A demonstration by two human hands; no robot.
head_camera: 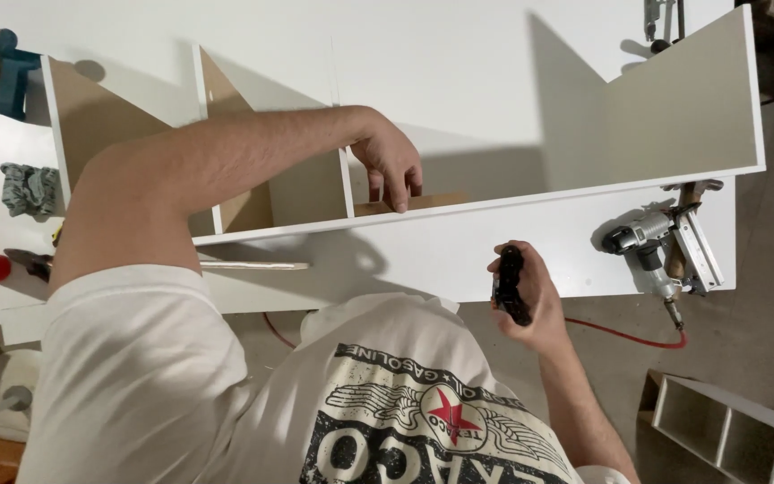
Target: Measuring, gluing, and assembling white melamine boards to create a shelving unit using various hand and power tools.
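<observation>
My left hand (393, 168) presses curled fingers onto a flat raw-wood strip (414, 203) inside the smooth white cabinet (530, 235); my right hand (525, 291), below the cabinet, grips a chunky black tool (510, 285)

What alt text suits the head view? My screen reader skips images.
Seen from above, a person's left hand presses a small wooden strip inside a white cabinet frame, while the right hand holds a black tool. A nail gun lies on the white table.
</observation>
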